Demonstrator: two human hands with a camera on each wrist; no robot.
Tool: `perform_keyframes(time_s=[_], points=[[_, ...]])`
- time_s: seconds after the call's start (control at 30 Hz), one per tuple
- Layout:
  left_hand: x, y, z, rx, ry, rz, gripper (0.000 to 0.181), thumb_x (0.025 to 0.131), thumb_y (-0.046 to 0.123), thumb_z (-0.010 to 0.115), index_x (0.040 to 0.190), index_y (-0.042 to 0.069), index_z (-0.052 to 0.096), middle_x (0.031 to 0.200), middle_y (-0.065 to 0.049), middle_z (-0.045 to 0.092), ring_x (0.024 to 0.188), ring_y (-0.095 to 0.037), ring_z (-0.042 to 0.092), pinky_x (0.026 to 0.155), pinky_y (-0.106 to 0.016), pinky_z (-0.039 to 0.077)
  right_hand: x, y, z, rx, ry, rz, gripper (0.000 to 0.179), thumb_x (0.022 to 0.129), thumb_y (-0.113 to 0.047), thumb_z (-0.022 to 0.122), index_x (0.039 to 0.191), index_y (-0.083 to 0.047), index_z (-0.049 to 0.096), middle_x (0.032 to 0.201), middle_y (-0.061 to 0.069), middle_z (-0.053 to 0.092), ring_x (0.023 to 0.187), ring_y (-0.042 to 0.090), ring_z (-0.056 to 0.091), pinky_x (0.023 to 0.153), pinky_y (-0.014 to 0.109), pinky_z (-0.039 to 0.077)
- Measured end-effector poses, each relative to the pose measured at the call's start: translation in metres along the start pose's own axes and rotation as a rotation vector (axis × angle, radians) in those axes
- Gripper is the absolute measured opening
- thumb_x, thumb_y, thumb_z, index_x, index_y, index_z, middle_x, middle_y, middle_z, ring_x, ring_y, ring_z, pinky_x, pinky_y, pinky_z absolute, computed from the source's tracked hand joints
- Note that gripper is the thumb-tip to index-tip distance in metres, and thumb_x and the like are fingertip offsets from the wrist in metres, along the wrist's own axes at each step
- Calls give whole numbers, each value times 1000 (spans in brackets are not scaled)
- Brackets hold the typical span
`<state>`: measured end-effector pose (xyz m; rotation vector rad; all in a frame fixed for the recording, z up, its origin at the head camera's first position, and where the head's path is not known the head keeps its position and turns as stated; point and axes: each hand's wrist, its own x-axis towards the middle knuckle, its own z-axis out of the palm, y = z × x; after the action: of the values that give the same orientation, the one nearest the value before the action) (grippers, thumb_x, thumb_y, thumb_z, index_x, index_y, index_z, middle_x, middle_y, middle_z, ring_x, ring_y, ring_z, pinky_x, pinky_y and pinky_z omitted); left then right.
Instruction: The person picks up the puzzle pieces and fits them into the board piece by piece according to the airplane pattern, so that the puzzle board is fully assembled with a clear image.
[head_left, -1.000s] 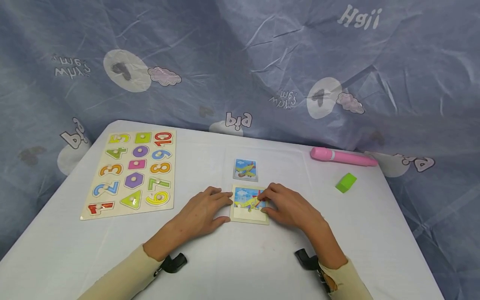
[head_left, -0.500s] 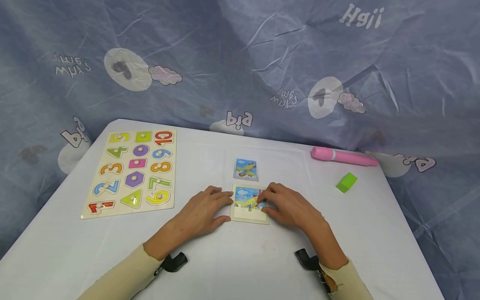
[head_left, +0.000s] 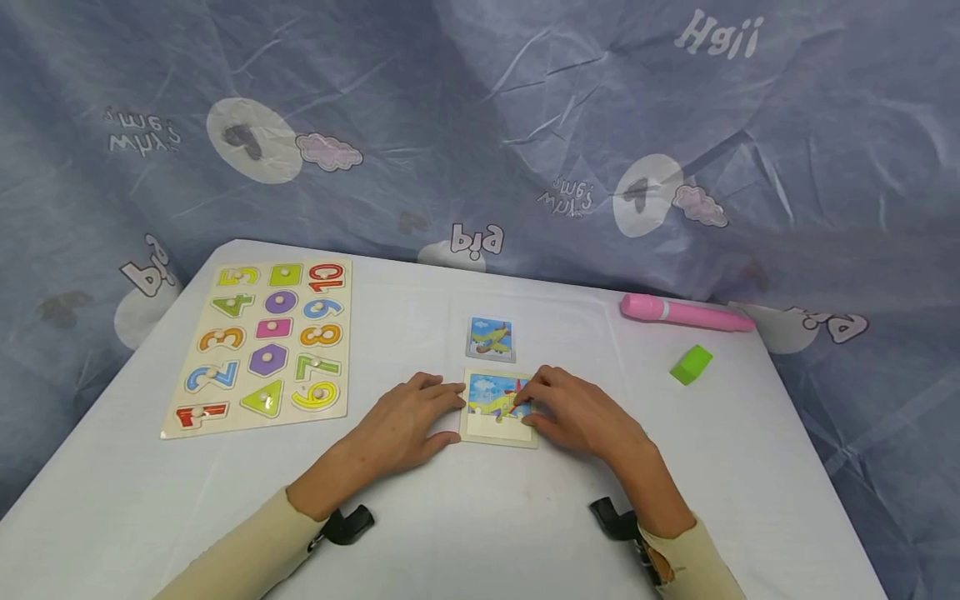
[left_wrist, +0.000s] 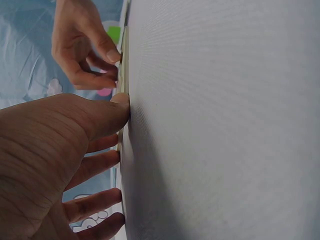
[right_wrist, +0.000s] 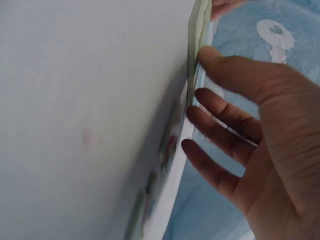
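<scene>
A small pale jigsaw tray point(head_left: 499, 443) lies on the white table with an aeroplane picture partly filled in. Its lower strip shows bare board. My left hand point(head_left: 405, 423) rests at the tray's left side, thumb and fingertips touching the edge, as the left wrist view also shows. My right hand point(head_left: 581, 412) presses a puzzle piece point(head_left: 504, 409) at the picture's right side with its fingertips, while its thumb touches the tray's right border. The fingers partly cover that piece. In the right wrist view, blurred loose pieces point(right_wrist: 170, 137) lie beneath the right hand.
A card with the finished aeroplane picture point(head_left: 491, 338) lies just behind the tray. A board of numbers and shapes point(head_left: 279, 342) is at the left. At the back right are a pink marker-like stick point(head_left: 686, 313) and a green block point(head_left: 692, 365). A patterned cloth point(head_left: 480, 125) hangs behind.
Both hands stay in place at the tray. The right fingertips shift very slightly over the aeroplane piece, and the objects around stay put.
</scene>
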<state>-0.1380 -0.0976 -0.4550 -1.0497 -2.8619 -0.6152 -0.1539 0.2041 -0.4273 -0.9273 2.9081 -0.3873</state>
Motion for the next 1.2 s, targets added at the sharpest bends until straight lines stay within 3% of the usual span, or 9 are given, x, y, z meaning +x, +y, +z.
perform_keyframes(time_s=[0.43,1.2], points=[[0,0,1,5,12,12,46,95,35,85,134,13,74,151,-4,66,139,-34,58,105,-53,56,-13,10,-14,-16,30,24,29,92,-23,87,120,-20,80,116,-4,69,107,15,67,93,41,59],[0,-1,1,4,11,6,46,94,35,86,133,14,74,151,-4,66,139,-33,58,106,-53,55,-37,25,-8,-48,5,108,36,88,-26,91,121,-16,79,114,-3,70,106,18,68,91,43,59]])
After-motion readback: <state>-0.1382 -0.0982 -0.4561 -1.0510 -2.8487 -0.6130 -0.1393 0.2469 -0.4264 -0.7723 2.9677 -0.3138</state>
